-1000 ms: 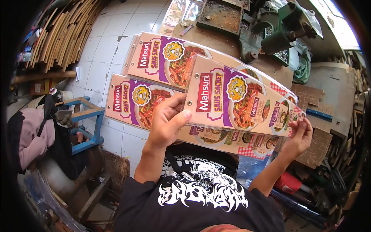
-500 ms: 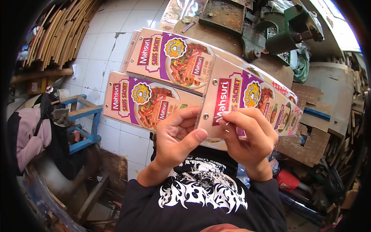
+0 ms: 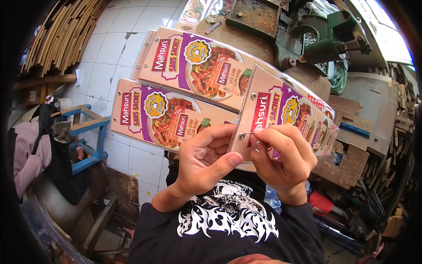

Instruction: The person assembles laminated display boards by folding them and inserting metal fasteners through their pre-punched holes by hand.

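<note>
A printed Mahsuri sauce sign [image 3: 247,115] with two metal eyelets along its left edge stands tilted in front of me. My left hand [image 3: 200,160] grips its lower left edge, the thumb in front and the fingers behind. My right hand [image 3: 285,160] pinches a thin bent metal wire [image 3: 249,132], whose tip reaches the lower eyelet [image 3: 241,136]. I cannot tell whether the tip passes through the hole. Further stacks of the same signs, an upper stack [image 3: 176,72] and a lower stack [image 3: 143,125], lie behind and to the left, also with eyelets.
A green metal press [image 3: 325,39] and a dirty metal tray [image 3: 254,20] stand at the back right. Bundled wooden strips [image 3: 66,35] lie at the far left, above a blue frame [image 3: 90,141]. Wooden boards [image 3: 347,165] are on the right.
The wire's tip now shows at the lower eyelet, with my right hand still pinching it. The view has shifted slightly, and my left hand keeps its grip on the sign.
</note>
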`<state>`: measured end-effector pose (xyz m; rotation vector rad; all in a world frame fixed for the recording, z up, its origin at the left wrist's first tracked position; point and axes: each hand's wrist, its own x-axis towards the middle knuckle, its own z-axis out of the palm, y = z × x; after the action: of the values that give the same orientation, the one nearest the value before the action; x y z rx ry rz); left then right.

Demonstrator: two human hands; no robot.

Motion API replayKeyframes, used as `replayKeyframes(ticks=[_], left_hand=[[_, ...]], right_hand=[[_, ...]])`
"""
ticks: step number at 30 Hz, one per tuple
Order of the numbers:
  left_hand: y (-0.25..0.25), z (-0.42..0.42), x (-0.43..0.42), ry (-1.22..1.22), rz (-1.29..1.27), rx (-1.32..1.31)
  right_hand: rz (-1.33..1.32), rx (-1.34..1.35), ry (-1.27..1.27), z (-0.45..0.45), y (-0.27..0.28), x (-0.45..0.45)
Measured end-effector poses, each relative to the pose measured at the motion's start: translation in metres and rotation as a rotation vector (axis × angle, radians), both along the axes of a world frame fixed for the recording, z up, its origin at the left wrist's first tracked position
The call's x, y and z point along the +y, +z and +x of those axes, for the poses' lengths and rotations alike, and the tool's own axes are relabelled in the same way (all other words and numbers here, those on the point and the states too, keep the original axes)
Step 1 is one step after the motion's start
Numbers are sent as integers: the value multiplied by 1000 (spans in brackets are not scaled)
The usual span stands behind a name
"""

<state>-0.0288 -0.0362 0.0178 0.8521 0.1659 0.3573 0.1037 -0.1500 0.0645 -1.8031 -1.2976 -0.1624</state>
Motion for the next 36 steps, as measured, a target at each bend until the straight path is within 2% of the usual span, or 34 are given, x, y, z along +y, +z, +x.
replayKeyframes(ticks=[20,25,28,36], left_hand=[[0,-1,-2,3,5,-35],[-2,-1,-4,28,31,-36],[-3,0,-4,34,28,-49],[-1,0,-6,47,21,-59]], right_hand=[[-29,-49,33,1,-2,-5],[-74,-193,102,6,-1,-6],[-50,-85,96,7,0,-4],[-29,-71,83,6,-2,-4]])
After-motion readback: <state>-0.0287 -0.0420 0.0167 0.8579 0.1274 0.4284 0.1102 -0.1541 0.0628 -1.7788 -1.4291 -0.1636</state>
